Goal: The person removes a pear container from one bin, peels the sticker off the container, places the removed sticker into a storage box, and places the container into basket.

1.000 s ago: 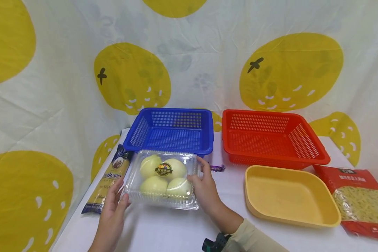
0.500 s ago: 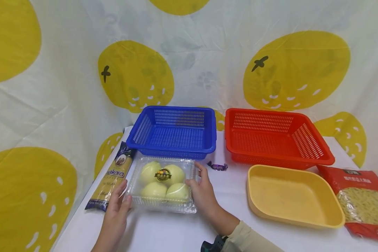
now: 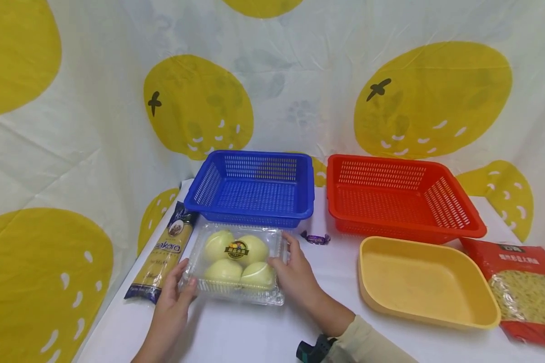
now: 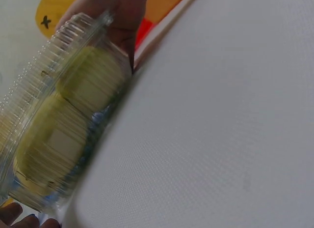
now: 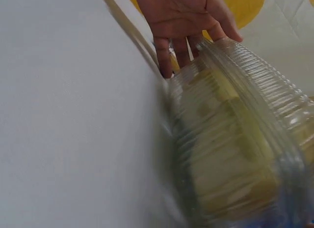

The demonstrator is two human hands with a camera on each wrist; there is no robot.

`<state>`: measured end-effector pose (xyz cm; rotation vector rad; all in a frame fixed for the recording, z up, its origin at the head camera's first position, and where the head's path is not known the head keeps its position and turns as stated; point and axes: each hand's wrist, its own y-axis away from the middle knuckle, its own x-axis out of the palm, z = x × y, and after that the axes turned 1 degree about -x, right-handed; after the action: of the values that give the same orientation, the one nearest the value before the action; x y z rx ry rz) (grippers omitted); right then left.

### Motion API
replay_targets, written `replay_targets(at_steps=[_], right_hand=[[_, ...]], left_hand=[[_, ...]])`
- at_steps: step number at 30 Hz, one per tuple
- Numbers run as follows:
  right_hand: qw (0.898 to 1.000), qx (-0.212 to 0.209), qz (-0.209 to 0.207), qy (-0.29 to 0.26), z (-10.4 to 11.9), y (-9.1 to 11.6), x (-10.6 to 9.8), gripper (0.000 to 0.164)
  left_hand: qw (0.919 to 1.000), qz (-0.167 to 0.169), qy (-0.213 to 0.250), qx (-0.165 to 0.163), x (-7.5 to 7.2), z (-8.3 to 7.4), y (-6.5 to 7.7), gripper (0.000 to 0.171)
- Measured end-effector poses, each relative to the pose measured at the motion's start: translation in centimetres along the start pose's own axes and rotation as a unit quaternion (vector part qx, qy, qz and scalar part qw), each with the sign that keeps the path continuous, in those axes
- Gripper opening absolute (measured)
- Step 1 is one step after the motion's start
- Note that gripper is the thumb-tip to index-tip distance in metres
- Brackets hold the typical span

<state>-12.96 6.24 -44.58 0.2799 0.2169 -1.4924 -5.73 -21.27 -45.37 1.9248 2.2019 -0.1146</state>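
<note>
A clear plastic clamshell box [image 3: 197,259] with several pale yellow-green round fruits [image 3: 222,272] inside is in the middle of the head view, a dark round label [image 3: 237,249] on its lid. My left hand [image 3: 174,297] holds its left end, thumb at the near corner. At the opposite end my right hand [image 3: 297,275] grips the box, its thumb over the lid edge and fingers round the side. Both wrist views show the box's ribbed wall low over the white cloth. In the right wrist view the left hand's fingers [image 5: 163,56] reach down past the box end.
Behind the box stand a blue basket [image 3: 250,218] and a red basket [image 3: 404,232]. A spaghetti packet [image 3: 161,257] lies left, a purple-wrapped candy [image 3: 317,239] right of the box. Farther right are a yellow tub [image 3: 429,317] and a red pasta bag [image 3: 527,292].
The box has come down toward the table and away from the blue basket's front, which it overlapped before. Both hands moved with it. The candy shows fully now. The head view shifted slightly.
</note>
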Motion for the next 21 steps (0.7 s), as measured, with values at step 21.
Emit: replay_targets(at_steps=[21], right_hand=[[0.828, -0.27, 0.246, 0.426, 8.4, -5.1, -1.2, 0.048]], left_hand=[[0.9957, -0.002, 0.0, -0.092, -0.1, -1.2, -0.2, 0.064]])
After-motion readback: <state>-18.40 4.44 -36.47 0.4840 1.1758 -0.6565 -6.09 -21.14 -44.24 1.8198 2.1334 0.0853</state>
